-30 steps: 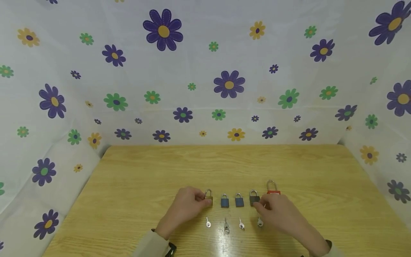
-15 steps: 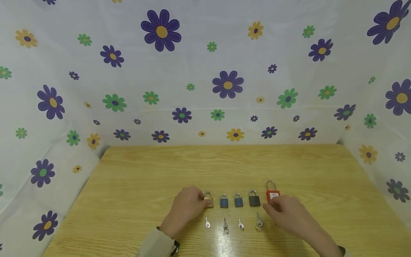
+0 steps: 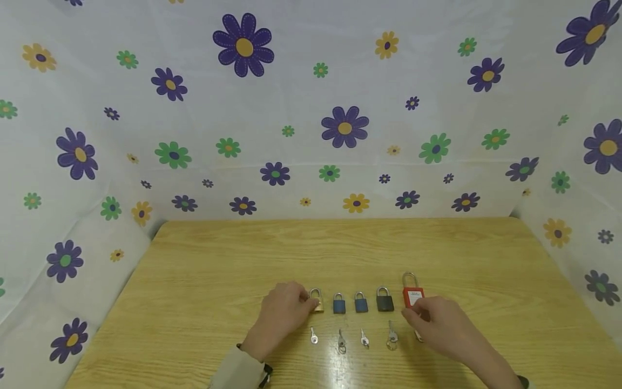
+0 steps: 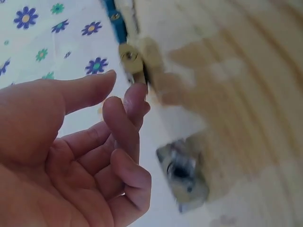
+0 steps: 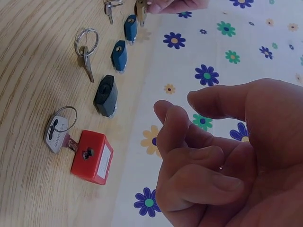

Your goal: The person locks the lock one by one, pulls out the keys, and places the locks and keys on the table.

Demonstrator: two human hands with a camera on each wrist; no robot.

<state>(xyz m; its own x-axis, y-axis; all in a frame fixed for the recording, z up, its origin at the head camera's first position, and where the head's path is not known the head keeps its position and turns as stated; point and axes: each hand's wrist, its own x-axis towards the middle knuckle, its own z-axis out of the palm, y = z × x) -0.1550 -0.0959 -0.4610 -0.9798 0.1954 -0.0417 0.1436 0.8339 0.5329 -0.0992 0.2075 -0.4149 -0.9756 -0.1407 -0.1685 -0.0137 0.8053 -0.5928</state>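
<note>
A brass padlock (image 3: pixel 318 308) lies at the left end of a row of padlocks. My left hand (image 3: pixel 285 312) is right beside it. In the left wrist view a fingertip (image 4: pixel 137 92) reaches the lock's end, while the thumb stands apart from it. At the row's right end is a red padlock (image 3: pixel 412 294) with a white label. My right hand (image 3: pixel 439 327), loosely curled and holding nothing, hovers by its near end. Between them lie two blue padlocks, one left (image 3: pixel 339 307) and one right (image 3: pixel 361 306), and a black padlock (image 3: pixel 385 303).
Below the row lie a plain key (image 3: pixel 314 340), a ringed key (image 3: pixel 342 341), another small key (image 3: pixel 365 341) and a larger ringed key (image 3: pixel 392 336). A tagged key (image 5: pixel 57 131) lies beside the red padlock. Flowered cloth (image 3: pixel 291 97) walls the wooden table (image 3: pixel 243 254).
My right hand has moved right, from the black padlock to the red one, uncovering both. The brass padlock has turned to lie flatter, and the left thumb has drawn slightly off it.
</note>
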